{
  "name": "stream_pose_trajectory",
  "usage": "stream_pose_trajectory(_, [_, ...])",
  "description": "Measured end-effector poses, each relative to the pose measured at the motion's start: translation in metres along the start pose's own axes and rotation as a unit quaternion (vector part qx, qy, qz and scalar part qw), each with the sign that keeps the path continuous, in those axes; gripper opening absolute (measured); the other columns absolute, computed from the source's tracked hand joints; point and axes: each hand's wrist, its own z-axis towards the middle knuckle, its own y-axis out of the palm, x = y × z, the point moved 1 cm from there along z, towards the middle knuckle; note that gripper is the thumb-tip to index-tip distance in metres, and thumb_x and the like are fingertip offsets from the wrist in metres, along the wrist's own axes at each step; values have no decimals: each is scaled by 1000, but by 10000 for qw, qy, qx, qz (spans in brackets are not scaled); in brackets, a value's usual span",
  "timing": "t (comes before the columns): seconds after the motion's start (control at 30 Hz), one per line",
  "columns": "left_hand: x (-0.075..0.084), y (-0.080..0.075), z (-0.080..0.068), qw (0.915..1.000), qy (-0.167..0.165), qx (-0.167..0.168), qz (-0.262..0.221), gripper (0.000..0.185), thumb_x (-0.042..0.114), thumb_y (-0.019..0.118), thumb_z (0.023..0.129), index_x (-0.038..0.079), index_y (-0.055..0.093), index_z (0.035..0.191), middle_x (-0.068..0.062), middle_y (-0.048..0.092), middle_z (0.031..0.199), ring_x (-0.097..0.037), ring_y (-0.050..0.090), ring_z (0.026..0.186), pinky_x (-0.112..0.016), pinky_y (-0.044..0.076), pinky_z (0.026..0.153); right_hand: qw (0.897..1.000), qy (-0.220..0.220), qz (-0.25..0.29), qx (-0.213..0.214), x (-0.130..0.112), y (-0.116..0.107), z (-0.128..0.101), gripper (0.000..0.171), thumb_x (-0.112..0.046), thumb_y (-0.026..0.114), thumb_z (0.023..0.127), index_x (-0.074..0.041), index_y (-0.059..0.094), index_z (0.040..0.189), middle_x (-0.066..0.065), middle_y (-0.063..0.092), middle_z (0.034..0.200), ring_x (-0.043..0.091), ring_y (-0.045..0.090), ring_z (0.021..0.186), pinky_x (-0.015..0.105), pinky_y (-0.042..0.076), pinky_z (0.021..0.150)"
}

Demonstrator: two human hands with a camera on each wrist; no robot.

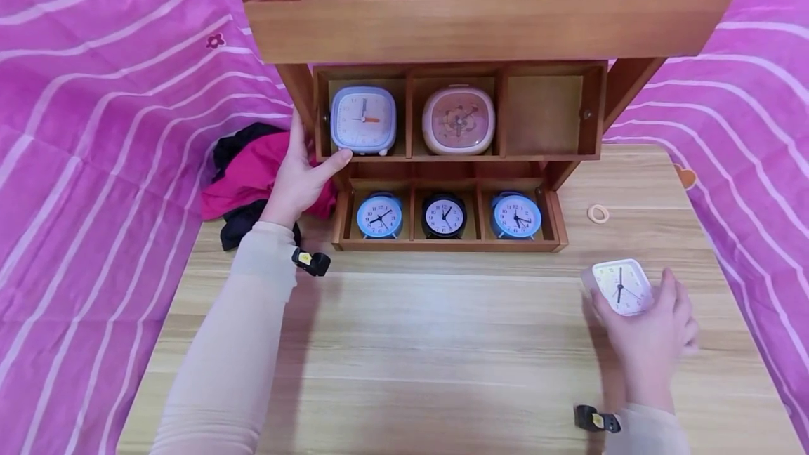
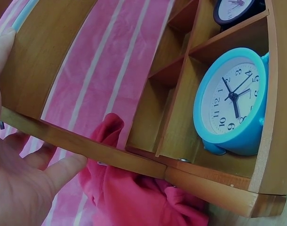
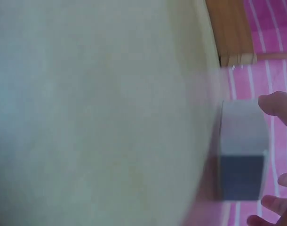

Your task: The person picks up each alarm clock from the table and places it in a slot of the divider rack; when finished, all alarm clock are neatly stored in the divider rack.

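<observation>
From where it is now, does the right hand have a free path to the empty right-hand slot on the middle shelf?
Probably yes. The right hand holds the white clock above bare table, and the empty slot faces it with an open front. Only the overhanging top tray looks like something to duck under.

Shelf unit (image 1: pixel 480 23) at the counter's (image 1: pixel 442 343) rear centre. Upper row: square clock (image 1: pixel 363 119) in left compartment, second square clock (image 1: pixel 458 120) in middle. Lower row: three round clocks, left (image 1: pixel 379 216), middle (image 1: pixel 444 216), right (image 1: pixel 516 216). Left hand (image 1: pixel 297 174) on the shelf's left side; cloth heap (image 1: pixel 249 174) behind it. Ring (image 1: pixel 597 213) right of shelf. Right hand (image 1: pixel 651 332), front right, holds small clock (image 1: pixel 622 286).
</observation>
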Motion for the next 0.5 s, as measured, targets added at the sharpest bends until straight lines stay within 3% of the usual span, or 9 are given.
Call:
stream_pose_trajectory(0.2, [17, 1, -9, 10000, -54, 9, -44, 106, 24, 77, 96, 34, 1, 169, -3, 24, 172, -25, 31, 155, -43, 30, 125, 9984, 296, 281, -402, 10, -1, 5, 121, -44, 86, 83, -8, 8, 168, 27, 27, 166, 53, 28, 147, 69, 23, 118])
stream_pose_trajectory(0.5, [29, 3, -14, 10000, -1, -2, -73, 106, 25, 77, 96, 33, 1, 169, -3, 23, 172, -27, 30, 155, -44, 29, 126, 9984, 309, 184, -444, 9, 0, 7, 104, -47, 84, 86, -8, 30, 164, 33, 38, 153, 52, 39, 134, 67, 33, 108])
